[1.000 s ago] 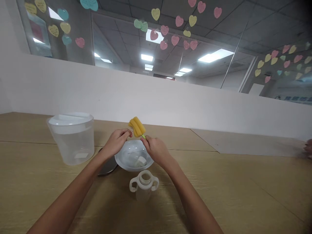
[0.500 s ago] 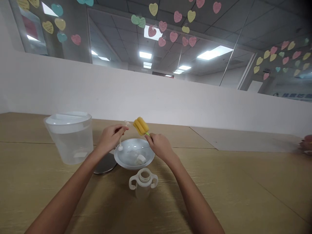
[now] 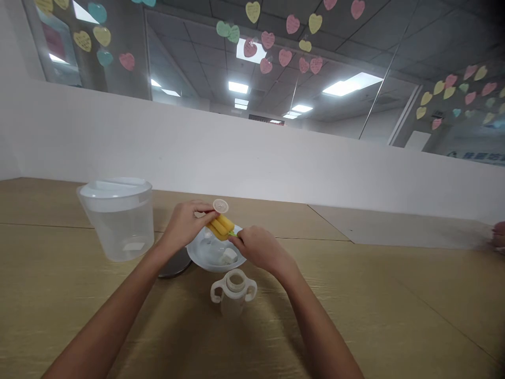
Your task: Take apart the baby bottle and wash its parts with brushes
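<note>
My left hand (image 3: 191,223) pinches a small round translucent cap (image 3: 221,206), its flat face turned toward me. In my right hand (image 3: 260,250) is the green handle of a sponge bottle brush (image 3: 221,227). Its yellow head lies just below the cap, close to my left fingertips; whether they touch is unclear. Under both hands stands a pale bowl (image 3: 205,261), partly hidden by them, with a white plastic piece (image 3: 229,256) inside. A two-handled baby bottle (image 3: 232,295) stands upright and uncapped in front of the bowl.
A large clear plastic pitcher (image 3: 122,226) with a lid stands at the left. Partly behind my left forearm lies a dark round flat object (image 3: 175,266). A white wall (image 3: 256,163) rises behind the wooden table (image 3: 374,305). Another person's hand (image 3: 499,234) shows at the far right edge.
The brush head has come down and left, beneath the cap. My left hand has turned the cap to face me; the thin stem with a white ball that hung below is now out of sight.
</note>
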The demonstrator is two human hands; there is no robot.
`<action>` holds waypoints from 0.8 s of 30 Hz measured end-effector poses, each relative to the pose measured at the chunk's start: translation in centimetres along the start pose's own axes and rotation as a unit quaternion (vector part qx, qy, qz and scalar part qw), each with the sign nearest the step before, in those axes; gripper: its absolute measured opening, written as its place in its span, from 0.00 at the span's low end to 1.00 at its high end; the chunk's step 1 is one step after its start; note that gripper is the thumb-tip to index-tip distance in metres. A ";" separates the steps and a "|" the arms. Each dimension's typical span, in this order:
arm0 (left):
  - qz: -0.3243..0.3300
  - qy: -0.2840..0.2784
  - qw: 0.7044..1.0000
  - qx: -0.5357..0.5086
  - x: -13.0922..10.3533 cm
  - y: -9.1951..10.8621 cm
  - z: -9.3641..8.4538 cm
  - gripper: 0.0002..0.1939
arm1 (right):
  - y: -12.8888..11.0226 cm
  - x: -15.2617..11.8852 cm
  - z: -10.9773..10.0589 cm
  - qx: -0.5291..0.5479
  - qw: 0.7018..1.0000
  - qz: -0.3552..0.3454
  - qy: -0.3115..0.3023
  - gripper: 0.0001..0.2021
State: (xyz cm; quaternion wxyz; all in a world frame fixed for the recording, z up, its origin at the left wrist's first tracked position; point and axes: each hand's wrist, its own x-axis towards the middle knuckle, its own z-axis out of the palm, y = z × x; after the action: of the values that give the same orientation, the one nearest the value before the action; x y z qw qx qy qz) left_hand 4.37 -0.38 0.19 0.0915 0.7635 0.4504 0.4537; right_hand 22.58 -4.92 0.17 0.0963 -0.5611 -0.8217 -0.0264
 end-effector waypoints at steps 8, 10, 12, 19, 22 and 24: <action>0.001 -0.048 0.997 -0.059 -0.3 0.4 1.0 0.16 | -0.8 0.4 1.2 -0.025 0.999 -0.010 -0.021 0.22; -0.023 -0.035 0.996 -0.076 -0.3 0.3 0.9 0.16 | -0.8 0.6 1.5 -0.028 0.999 -0.014 -0.021 0.22; -0.046 -0.012 0.993 -0.106 -0.2 0.2 0.5 0.17 | -0.7 0.6 1.7 -0.029 0.999 -0.016 -0.021 0.22; -0.131 0.096 0.958 -0.236 0.8 -1.5 -2.4 0.18 | 0.0 0.6 1.0 -0.008 1.000 -0.007 -0.021 0.22; -0.173 0.063 0.963 -0.199 0.9 -4.1 -3.5 0.19 | 0.9 0.3 0.2 0.025 1.000 0.007 -0.012 0.22; -0.186 -0.001 0.977 -0.107 0.6 -6.1 -3.8 0.19 | 1.6 0.0 -0.2 0.046 0.999 0.015 -0.002 0.23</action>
State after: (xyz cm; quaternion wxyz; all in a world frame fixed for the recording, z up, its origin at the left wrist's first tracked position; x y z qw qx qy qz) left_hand -2.18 2.57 -0.57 0.2556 0.6526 0.5332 0.4737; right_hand 24.13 -4.34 0.31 0.1205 -0.5680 -0.8140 0.0137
